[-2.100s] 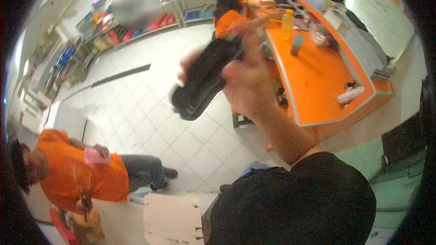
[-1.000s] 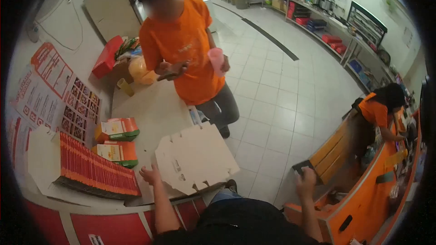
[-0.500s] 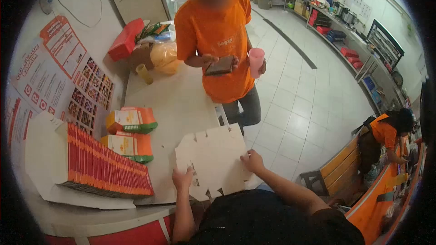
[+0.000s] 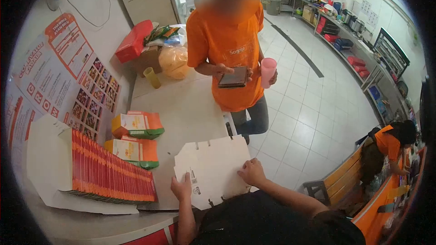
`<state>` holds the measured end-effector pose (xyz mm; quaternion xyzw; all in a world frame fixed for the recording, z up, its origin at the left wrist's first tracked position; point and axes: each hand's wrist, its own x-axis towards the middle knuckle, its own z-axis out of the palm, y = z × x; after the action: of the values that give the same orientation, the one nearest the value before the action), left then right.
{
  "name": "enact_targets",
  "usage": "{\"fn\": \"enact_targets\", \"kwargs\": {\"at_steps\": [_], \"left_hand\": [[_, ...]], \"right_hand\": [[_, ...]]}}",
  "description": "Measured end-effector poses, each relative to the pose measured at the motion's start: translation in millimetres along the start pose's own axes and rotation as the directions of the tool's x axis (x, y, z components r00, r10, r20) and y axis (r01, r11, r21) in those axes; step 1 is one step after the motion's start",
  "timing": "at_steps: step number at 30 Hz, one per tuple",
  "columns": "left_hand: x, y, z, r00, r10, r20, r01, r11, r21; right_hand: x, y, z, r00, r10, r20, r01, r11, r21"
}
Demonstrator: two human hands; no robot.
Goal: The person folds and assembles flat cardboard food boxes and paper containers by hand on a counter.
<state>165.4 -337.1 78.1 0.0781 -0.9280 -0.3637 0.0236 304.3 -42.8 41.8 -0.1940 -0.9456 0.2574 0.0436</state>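
Note:
A flat, unfolded cardboard sheet with slots along its edges lies on the white table in front of me. My left hand grips its left edge, thumb on top beside the small printed marks. On the sheet's right part rests my right hand, its fingers curled; whether they pinch the cardboard is too small to tell. To the left stands a long row of red and orange folded boxes. Two orange, white and green packs sit behind it.
Across the table a person in an orange shirt holds a phone and a pink cup. A yellow cup and a red box stand farther back. Another person leans over the orange counter near a wooden bench.
The black object held earlier is out of view. Both hands came down to the cardboard; since the last frame, my right hand has shifted slightly inward from its right edge.

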Motion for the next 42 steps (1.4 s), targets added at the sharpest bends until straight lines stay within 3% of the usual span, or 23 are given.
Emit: {"fn": "enact_targets", "kwargs": {"at_steps": [1,4,6,7,10,11,14,17,20,23,26,29,32,33,35,38,39,41,42], "left_hand": [[2,7,-3,0.997,-0.067,0.038,0.071,0.994,-0.088],[8,-7,6,0.996,0.09,0.007,-0.09,0.992,-0.083],[4,-10,6,0.995,0.103,0.008,-0.1,0.979,-0.18],[0,0,-2,0.993,0.117,0.0,-0.115,0.974,-0.197],[-6,2,-4,0.983,0.174,-0.062,-0.184,0.927,-0.327],[-7,2,-2,0.978,0.189,-0.093,-0.21,0.901,-0.379],[-10,4,-7,0.978,0.174,-0.112,-0.206,0.874,-0.44],[-3,-21,15,0.973,0.15,-0.173,-0.199,0.928,-0.316],[-6,-7,10,0.978,0.145,-0.152,-0.178,0.957,-0.229],[-5,-18,15,0.981,0.143,-0.131,-0.169,0.962,-0.213],[-3,-14,17,0.982,0.152,-0.114,-0.174,0.961,-0.214],[-3,-18,16,0.984,0.155,-0.082,-0.167,0.971,-0.172],[3,-26,18,0.976,0.21,-0.055,-0.216,0.962,-0.165],[6,-28,19,0.97,0.237,-0.048,-0.241,0.955,-0.173],[6,-35,20,0.981,0.194,-0.002,-0.194,0.979,-0.063],[12,-51,22,0.979,0.192,0.064,-0.193,0.981,0.002],[13,-55,22,0.975,0.204,0.085,-0.206,0.979,0.007],[10,-63,21,0.945,0.322,-0.06,-0.324,0.945,-0.034],[12,-63,22,0.918,0.373,-0.137,-0.383,0.923,-0.049]], "right_hand": [[5,4,8,0.999,0.038,-0.022,-0.036,0.998,0.055],[16,12,8,0.987,0.152,-0.051,-0.139,0.971,0.197],[21,13,-5,0.973,0.229,-0.028,-0.214,0.94,0.268],[26,7,-26,0.92,0.362,0.151,-0.392,0.851,0.35],[37,29,-24,0.842,0.459,0.283,-0.521,0.555,0.649],[40,36,-27,0.831,0.433,0.348,-0.554,0.592,0.585],[45,39,-14,0.942,0.237,0.238,-0.331,0.77,0.545],[37,17,-8,0.982,0.188,0.02,-0.188,0.956,0.227],[26,-25,-34,0.966,0.259,-0.018,-0.234,0.897,0.375],[27,-14,-29,0.975,0.219,-0.039,-0.184,0.892,0.414],[32,-9,-26,0.961,0.276,0.006,-0.254,0.878,0.406],[34,9,-9,0.921,-0.107,-0.375,0.144,0.987,0.072],[30,-7,-28,0.918,-0.1,-0.383,0.119,0.993,0.026],[32,-9,-28,0.955,0.049,-0.293,0.054,0.942,0.333],[31,-13,-26,0.97,0.241,0.014,-0.155,0.578,0.801],[34,-27,-46,0.957,0.243,0.161,-0.254,0.422,0.87],[35,-23,-49,0.945,0.167,0.282,-0.324,0.359,0.875],[35,-5,-56,0.871,-0.014,0.491,-0.473,0.249,0.845],[34,0,-58,0.884,-0.048,0.465,-0.434,0.281,0.856]]}}
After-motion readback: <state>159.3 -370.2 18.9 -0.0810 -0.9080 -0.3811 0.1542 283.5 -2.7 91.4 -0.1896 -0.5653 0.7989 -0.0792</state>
